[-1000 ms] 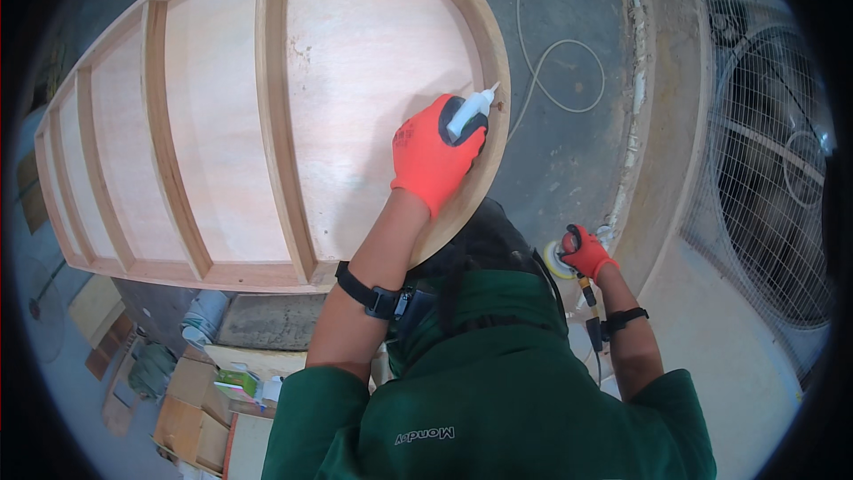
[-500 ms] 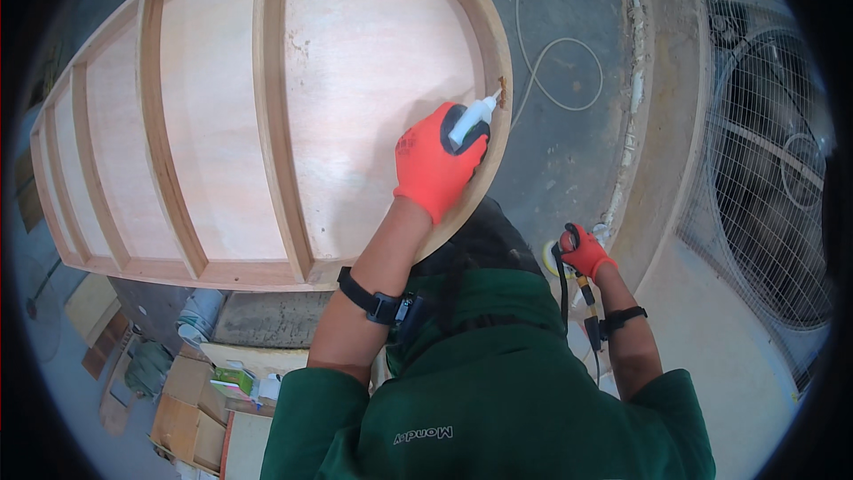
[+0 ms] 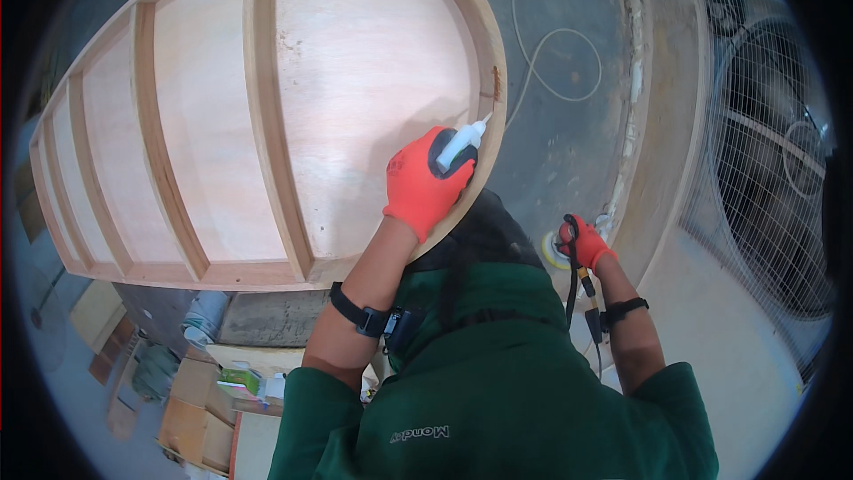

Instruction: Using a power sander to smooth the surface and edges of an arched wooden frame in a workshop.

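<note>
My left hand [image 3: 425, 180], in a red glove with a dark palm, is closed around a small white glue bottle [image 3: 459, 146]. The bottle's thin nozzle points at the curved rim of a large wooden frame [image 3: 487, 31] with a pale panel inside. Just beyond the tip, a brown wet-looking streak [image 3: 497, 82] marks the rim's top; I cannot tell whether the nozzle touches the wood. Low at my right side, my right hand [image 3: 590, 247], gloved alike, grips a disc sander [image 3: 554, 252] with a yellowish round pad and a dark hose.
Several wooden crossbars [image 3: 160, 138] divide the frame. A pale hose [image 3: 597, 62] loops on the grey floor. To the right stands a big fan behind a wire guard [image 3: 771, 156]. Cardboard boxes [image 3: 194, 409] and a rolled blue-white sheet [image 3: 203, 316] sit at lower left.
My left hand and the glue bottle have moved slightly toward me and left, off the brown spot, which now shows as a longer streak. My right hand with the sander has shifted slightly.
</note>
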Demonstrator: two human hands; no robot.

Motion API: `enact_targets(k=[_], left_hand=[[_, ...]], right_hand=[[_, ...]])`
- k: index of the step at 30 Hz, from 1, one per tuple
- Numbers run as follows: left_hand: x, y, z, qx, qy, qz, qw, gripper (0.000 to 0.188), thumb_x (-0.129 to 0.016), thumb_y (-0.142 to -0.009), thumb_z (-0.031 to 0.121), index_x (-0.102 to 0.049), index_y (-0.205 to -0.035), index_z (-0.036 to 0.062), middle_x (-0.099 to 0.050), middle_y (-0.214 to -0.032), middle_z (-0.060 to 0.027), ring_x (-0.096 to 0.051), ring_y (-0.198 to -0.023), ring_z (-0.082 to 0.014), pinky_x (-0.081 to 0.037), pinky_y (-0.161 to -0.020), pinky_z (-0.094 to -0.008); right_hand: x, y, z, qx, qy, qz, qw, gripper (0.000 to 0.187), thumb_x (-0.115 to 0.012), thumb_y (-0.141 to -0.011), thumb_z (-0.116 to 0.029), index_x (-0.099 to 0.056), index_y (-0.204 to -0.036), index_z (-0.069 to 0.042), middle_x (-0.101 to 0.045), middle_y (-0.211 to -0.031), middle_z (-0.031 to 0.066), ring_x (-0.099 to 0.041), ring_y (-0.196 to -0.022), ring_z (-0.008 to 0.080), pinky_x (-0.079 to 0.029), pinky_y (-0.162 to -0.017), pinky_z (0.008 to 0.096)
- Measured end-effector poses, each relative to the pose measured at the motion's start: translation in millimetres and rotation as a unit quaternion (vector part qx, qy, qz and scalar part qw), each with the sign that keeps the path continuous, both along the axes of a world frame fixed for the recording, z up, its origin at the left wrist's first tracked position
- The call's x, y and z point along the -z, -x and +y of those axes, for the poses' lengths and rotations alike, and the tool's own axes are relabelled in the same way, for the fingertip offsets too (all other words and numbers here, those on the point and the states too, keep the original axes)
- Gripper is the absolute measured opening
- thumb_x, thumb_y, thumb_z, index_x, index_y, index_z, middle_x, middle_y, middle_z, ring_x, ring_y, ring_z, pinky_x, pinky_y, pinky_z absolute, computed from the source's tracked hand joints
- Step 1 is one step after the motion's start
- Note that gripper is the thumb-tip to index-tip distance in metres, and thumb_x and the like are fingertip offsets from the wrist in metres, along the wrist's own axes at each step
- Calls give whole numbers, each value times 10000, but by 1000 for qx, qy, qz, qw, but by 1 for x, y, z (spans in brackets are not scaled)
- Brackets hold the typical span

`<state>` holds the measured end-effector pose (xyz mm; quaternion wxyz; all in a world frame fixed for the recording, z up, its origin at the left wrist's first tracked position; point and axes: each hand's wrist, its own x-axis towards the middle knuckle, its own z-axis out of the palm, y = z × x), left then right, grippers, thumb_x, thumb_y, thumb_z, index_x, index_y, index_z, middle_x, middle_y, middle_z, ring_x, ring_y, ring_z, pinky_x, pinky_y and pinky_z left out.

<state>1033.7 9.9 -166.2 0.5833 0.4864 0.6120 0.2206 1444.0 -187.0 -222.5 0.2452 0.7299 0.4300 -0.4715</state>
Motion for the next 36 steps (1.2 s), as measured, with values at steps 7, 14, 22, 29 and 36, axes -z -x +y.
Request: enact_targets(k=[7,14,22,29,36], left_hand=[[-12,-3,14,-3,-1,-12,1000,267,-719,-834,121,-677,-1086,44,-687,-780,-82,-661,-636,-144,-522,-617,-318],[-4,5,-7,11,39,-15,999,276,-712,-841,90,-678,-1112,56,-695,-799,-60,-660,-647,-130,-513,-603,-301],[-10,37,-5,-190,-17,-148,970,473,-716,-826,7,-626,-1290,43,-690,-984,-60,-601,-698,-81,-492,-614,-253],[-11,123,-7,-328,-153,-46,931,454,-735,-803,-2,-650,-1247,33,-638,-1115,-87,-614,-913,-173,-500,-779,-290],[19,153,-13,-299,-337,177,875,376,-801,-777,191,-713,-1128,92,-610,-1300,-140,-526,-1221,-364,-441,-1017,-466]], right_hand=[[-2,10,8,13,19,-15,1000,920,-836,-700,-324,-393,-1494,-181,-514,-1362,261,-541,-1245,439,-459,-1060,435],[-2,6,5,-8,-25,2,1000,861,-837,-720,-297,-416,-1460,-173,-562,-1328,247,-543,-1242,430,-459,-1049,450],[-29,1,66,15,-178,30,983,865,-847,-677,-218,-434,-1433,-136,-544,-1329,213,-545,-1247,404,-455,-1062,427],[-147,98,254,-96,-360,231,899,806,-780,-751,-62,-417,-1471,-47,-518,-1421,105,-473,-1353,219,-372,-1116,342],[-208,293,358,-546,-303,-1,781,642,-751,-796,-178,-517,-1394,-184,-532,-1298,163,-630,-1087,375,-522,-915,441]])
